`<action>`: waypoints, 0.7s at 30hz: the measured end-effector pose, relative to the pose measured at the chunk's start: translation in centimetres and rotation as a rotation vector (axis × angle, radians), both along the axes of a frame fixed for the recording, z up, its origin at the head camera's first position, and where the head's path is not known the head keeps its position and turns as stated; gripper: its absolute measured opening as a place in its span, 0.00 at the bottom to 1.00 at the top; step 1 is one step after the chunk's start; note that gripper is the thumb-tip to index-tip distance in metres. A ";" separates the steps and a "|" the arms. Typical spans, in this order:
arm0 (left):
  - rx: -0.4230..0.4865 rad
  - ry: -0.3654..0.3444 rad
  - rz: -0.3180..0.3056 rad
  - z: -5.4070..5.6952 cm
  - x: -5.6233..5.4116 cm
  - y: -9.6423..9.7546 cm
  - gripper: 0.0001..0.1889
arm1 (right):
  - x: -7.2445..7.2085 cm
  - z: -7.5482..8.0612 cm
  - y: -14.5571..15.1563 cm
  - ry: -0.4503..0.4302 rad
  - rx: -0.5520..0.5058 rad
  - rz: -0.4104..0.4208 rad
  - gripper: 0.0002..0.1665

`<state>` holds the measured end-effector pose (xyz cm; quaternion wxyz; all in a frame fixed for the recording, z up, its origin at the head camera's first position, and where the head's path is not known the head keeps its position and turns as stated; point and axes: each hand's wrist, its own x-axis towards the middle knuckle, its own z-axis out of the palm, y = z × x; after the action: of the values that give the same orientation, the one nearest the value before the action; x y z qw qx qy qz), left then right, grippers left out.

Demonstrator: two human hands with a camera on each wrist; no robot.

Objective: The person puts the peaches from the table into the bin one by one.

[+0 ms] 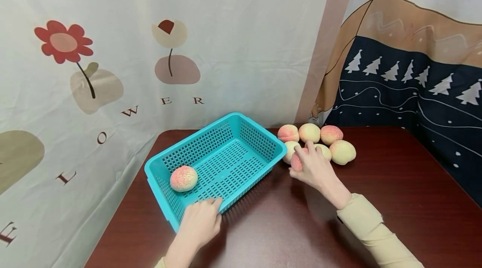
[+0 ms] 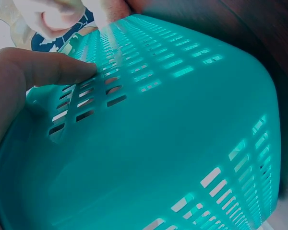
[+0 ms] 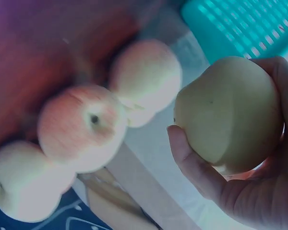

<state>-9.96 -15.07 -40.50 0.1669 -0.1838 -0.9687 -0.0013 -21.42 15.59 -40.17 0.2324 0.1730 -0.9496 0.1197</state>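
Observation:
My left hand grips the near long rim of a turquoise plastic basket; in the left wrist view its thumb lies against the slotted outer wall. One pink-and-cream peach sits inside, toward the basket's left end. Right of the basket, my right hand holds a peach, fingers and thumb curled around it. In the head view only its pink side shows past the fingers. Several other peaches cluster just beyond this hand, among them a pale one and a pinker one.
Everything stands on a dark red-brown table. A pale curtain with flower prints hangs along the back and left edges. A navy cloth with white trees drapes at the right. The peach cluster borders the basket's right corner.

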 end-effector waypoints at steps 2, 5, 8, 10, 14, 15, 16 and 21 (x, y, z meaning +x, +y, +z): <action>0.001 0.002 -0.001 0.0 0.1 0.0 0.14 | 0.0 0.8 -0.1 0.029 0.000 -0.008 0.27; 0.003 0.000 -0.001 0.1 0.1 0.1 0.14 | -0.2 1.9 -0.5 0.068 -0.008 -0.013 0.24; 0.002 0.003 0.000 0.1 0.0 0.1 0.13 | -0.4 3.0 -1.1 0.082 -0.034 -0.002 0.20; 0.000 0.006 0.000 0.0 0.0 0.1 0.13 | -0.6 3.6 -1.6 0.088 -0.050 0.034 0.19; 0.001 0.016 -0.004 -0.1 0.0 0.1 0.13 | -1.1 4.9 -3.2 0.087 -0.058 0.128 0.22; 0.002 0.019 -0.005 -0.1 0.0 0.0 0.13 | -1.3 5.2 -3.6 0.083 -0.051 0.143 0.24; 0.005 0.021 -0.006 -0.1 0.0 0.0 0.13 | -1.5 5.4 -4.2 0.070 -0.044 0.148 0.26; 0.011 0.025 -0.009 -0.1 0.1 0.0 0.14 | -2.2 6.7 -7.1 -0.009 -0.009 0.155 0.30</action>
<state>-9.86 -15.04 -40.59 0.1802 -0.1871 -0.9657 -0.0051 -23.60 8.51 -33.48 0.2188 0.2443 -0.9339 0.1422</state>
